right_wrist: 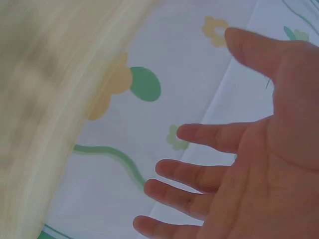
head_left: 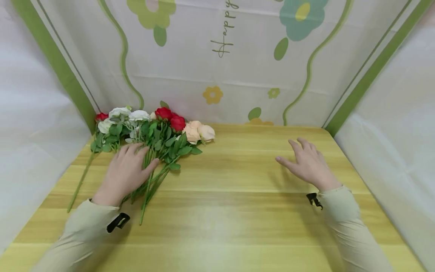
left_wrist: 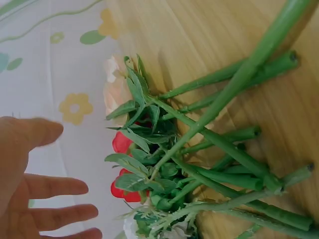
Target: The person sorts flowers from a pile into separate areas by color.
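"Both hands look empty: the left hand [head_left: 125, 172] is over the flowers [head_left: 159, 139] with its fingers spread, and the right hand [head_left: 310, 166] hovers above the table [head_left: 231, 215], thumb and fingers parted."

"Where do the flowers lie?"

"In a loose heap on the left of the table, heads toward the cloth backdrop [head_left: 238, 71], stems [left_wrist: 232, 89] toward the person. Red blooms [head_left: 177, 122], white blooms [head_left: 139, 115] and peach blooms [head_left: 192, 131] sit close together; one stem slants apart at the outer left."

"Does the left hand touch any?"

"I see no contact — in its wrist view the fingertips end short of the leaves [left_wrist: 132, 181], though depth is hard to judge."

"How would they handle?"

"Light, I'd guess, and fairly stiff along the stems, which look like smooth plastic. The petals seem soft and easily crushed. Stems cross, so one could drag its neighbour."

"Best hold, then?"

"Pinch a single stem midway, below the leaves — away from the petals"
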Available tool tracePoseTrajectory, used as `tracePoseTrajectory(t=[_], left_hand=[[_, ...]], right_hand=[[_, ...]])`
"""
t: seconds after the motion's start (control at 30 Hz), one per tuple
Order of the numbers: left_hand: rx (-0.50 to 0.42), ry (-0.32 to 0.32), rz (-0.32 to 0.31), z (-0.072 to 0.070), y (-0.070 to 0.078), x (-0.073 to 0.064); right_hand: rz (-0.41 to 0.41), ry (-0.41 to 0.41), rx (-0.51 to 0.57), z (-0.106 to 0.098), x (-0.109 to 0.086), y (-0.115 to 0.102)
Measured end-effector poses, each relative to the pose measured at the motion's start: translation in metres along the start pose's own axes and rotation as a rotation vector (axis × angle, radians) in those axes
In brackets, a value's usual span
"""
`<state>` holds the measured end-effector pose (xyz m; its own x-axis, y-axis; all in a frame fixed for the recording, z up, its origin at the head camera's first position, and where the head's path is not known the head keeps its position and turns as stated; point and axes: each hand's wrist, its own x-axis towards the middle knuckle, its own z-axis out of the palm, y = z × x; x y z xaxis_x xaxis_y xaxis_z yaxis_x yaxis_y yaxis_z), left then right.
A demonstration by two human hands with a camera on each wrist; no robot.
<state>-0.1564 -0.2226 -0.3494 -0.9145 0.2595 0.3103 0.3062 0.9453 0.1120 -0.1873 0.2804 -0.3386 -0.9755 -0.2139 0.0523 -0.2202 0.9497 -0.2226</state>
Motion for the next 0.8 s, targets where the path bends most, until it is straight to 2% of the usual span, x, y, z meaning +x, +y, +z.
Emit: tracePoseTrajectory(t=[0.17,0.23,0.33,0.57,0.7,0.8], left_hand=[[-0.01,0.082,0.09,0.0,0.007,0.0],[-0.024,0.08,0.103,0.001,0.009,0.0],[-0.038,0.027,0.088,0.004,0.01,0.001],[-0.074,-0.164,0.037,0.011,0.011,0.007],[-0.073,-0.207,0.011,0.017,0.011,0.01],[-0.064,-0.214,-0.001,0.021,0.012,0.011]], right_hand=[[-0.055,0.082,0.024,0.0,-0.001,-0.013],[-0.085,0.122,0.028,0.0,-0.002,-0.02],[-0.121,0.157,0.026,0.001,-0.003,-0.03],[-0.197,0.138,0.047,0.01,-0.005,-0.048],[-0.221,0.129,0.065,0.015,-0.005,-0.054],[-0.227,0.122,0.074,0.018,-0.006,-0.058]])
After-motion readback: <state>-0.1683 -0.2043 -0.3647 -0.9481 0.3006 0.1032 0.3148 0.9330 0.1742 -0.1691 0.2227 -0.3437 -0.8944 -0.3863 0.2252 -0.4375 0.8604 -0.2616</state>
